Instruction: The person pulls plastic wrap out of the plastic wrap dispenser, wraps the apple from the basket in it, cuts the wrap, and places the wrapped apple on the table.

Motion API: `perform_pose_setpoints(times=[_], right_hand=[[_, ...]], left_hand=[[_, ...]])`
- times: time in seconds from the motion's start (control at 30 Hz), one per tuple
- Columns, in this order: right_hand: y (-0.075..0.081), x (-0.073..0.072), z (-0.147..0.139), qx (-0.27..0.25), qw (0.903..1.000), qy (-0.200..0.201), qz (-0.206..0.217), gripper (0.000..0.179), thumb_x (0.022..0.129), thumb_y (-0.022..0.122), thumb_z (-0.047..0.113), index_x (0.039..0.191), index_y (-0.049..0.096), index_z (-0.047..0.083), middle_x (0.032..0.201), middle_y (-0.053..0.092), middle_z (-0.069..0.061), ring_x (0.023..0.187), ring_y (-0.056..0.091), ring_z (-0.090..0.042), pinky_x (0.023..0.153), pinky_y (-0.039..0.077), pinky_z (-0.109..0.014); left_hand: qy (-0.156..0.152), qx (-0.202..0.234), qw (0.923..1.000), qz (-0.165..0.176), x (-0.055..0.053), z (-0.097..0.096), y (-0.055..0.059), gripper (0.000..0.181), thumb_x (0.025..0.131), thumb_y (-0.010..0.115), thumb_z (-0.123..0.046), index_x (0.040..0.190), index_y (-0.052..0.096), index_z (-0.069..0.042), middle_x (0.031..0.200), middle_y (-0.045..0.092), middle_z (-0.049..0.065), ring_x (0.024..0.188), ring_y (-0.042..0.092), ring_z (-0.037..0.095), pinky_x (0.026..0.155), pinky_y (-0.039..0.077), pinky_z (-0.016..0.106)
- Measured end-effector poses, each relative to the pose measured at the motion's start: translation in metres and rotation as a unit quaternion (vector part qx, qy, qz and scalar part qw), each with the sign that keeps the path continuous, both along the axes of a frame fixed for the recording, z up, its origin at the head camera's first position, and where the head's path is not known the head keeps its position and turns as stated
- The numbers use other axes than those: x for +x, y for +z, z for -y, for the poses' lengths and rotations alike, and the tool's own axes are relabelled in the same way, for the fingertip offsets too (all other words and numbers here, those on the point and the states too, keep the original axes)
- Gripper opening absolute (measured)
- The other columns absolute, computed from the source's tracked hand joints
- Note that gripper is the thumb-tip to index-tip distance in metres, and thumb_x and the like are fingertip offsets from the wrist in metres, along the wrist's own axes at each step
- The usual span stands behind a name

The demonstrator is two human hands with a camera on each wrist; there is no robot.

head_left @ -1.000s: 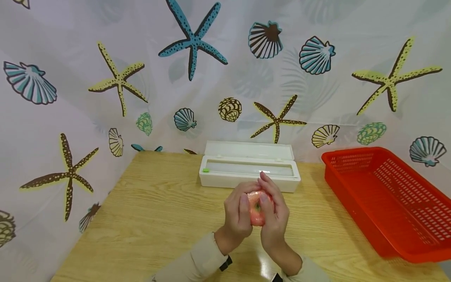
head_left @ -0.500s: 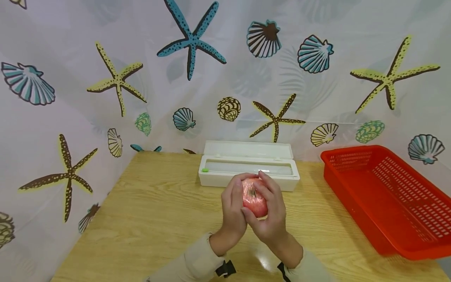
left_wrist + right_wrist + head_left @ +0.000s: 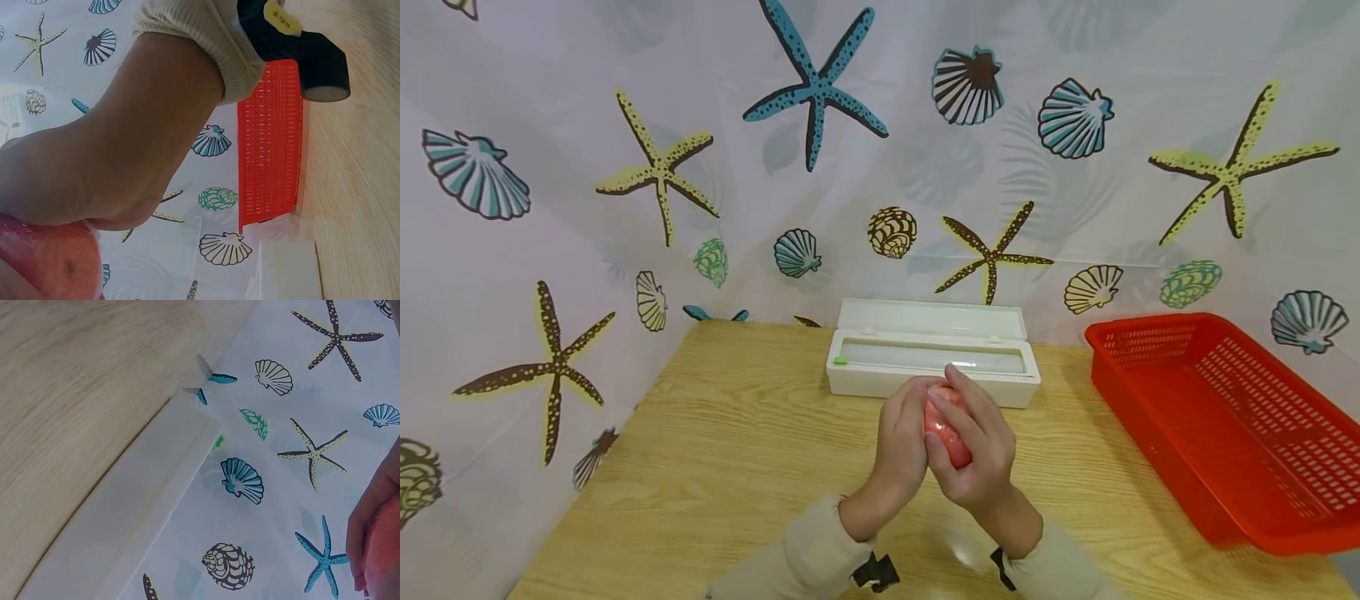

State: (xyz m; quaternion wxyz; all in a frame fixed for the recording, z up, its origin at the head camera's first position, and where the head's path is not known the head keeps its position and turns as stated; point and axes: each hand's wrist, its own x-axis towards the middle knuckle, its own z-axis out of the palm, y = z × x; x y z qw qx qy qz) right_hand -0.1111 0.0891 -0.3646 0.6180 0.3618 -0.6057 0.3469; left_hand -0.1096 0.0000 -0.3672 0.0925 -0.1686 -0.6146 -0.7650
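Both hands cup a red apple (image 3: 952,440) above the middle of the table. Its surface is glossy, with the sheen of clear plastic film. My left hand (image 3: 898,442) grips its left side, fingers curling over the far side. From the right, my right hand (image 3: 988,454) holds it, its thumb and fingers crossing the front. Much of the apple is hidden by the hands. In the left wrist view the apple (image 3: 72,265) shows its dimpled end at the lower left. Only a sliver of the apple (image 3: 384,550) shows at the right wrist view's edge.
Behind the hands stands a white cling film dispenser (image 3: 857,385) with its lid raised and a green slider (image 3: 841,361) at its left end. A red plastic basket (image 3: 1157,450) sits at the right of the wooden table (image 3: 722,450). A patterned curtain (image 3: 850,183) hangs behind.
The apple has been turned in the hands; its stem end faced the camera earlier and is now out of sight in the head view. The right fingers have shifted across its front.
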Motion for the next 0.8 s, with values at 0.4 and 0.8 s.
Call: perform_pose_setpoints(times=[0.4,0.8], right_hand=[[0.006,0.002,-0.004,0.004,0.9997,0.019,0.011,0.036,0.089,0.053,0.021,0.089,0.066,-0.012,0.1,0.06,-0.035,0.093,0.062,-0.041,0.086,0.048,-0.034],[0.001,0.009,-0.01,-0.136,0.9465,0.199,0.215,0.039,0.086,0.046,0.005,0.115,0.051,-0.021,0.121,0.049,-0.036,0.117,0.049,-0.04,0.095,0.042,-0.039]], left_hand=[[-0.019,0.0,0.9991,-0.039,0.006,0.003,-0.005,0.035,0.102,0.032,-0.022,0.114,0.06,-0.006,0.107,0.062,0.007,0.092,0.061,0.021,0.072,0.054,0.034],[0.012,-0.103,0.9379,-0.331,0.001,0.007,-0.008,0.048,0.099,0.03,-0.03,0.129,0.038,0.007,0.135,0.041,0.022,0.118,0.047,0.034,0.083,0.051,0.037]])
